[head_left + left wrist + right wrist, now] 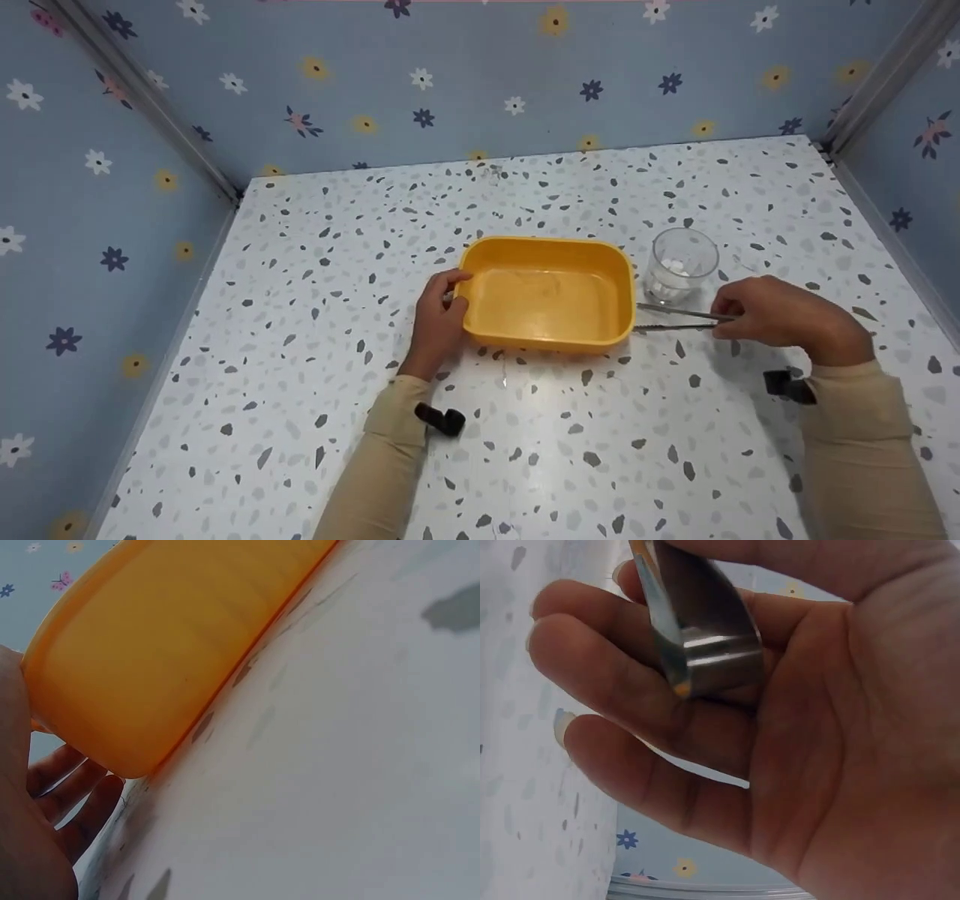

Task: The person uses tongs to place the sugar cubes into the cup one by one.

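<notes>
A yellow rectangular plastic container (547, 337) stands on the speckled table, its inside bare. My left hand (439, 319) grips the container's left end, with fingertips at the rim; in the left wrist view several fingers (94, 817) lie beside and below its corner. My right hand (772, 315) holds metal tweezers (679, 311), whose two arms stand apart and point left to the container's right side. The bent metal end of the tweezers (724, 656) shows against the fingers in the right wrist view. Behind the tweezers stands a clear glass (686, 259) with small white pieces (673, 266) in it.
The white speckled table (360, 247) is bounded by a blue flowered panel (487, 75) at the back and more panels at the left (75, 300) and right (915, 150). Black wrist camera mounts (441, 420) stick out from both sleeves.
</notes>
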`<state>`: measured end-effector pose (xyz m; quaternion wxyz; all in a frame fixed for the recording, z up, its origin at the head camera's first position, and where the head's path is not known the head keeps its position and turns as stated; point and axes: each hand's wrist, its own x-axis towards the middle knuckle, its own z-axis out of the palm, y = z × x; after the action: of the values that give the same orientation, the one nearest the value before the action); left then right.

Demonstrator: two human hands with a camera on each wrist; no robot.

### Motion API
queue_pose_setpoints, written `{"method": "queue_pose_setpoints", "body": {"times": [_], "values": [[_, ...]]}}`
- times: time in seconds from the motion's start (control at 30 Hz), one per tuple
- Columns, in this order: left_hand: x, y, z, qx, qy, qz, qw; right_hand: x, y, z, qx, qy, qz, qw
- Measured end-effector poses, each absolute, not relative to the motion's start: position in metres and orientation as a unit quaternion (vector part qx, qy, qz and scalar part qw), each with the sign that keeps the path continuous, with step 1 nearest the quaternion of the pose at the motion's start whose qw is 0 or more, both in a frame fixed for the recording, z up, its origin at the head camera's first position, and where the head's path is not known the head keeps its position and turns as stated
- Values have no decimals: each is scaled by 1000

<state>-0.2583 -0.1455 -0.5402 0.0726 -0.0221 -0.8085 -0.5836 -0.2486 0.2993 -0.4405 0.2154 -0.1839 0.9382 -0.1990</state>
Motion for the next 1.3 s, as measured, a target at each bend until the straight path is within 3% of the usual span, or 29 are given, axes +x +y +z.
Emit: {"method": "queue_pose_setpoints", "body": {"times": [0.53,1.3], "values": [[-258,-144,-542,-31,-812,-579,69,-248,295,-461,-140,931,-216,257],[-261,-144,-542,-21,-818,-569,83,-259,295,-458,-127,936,-202,257]]}}
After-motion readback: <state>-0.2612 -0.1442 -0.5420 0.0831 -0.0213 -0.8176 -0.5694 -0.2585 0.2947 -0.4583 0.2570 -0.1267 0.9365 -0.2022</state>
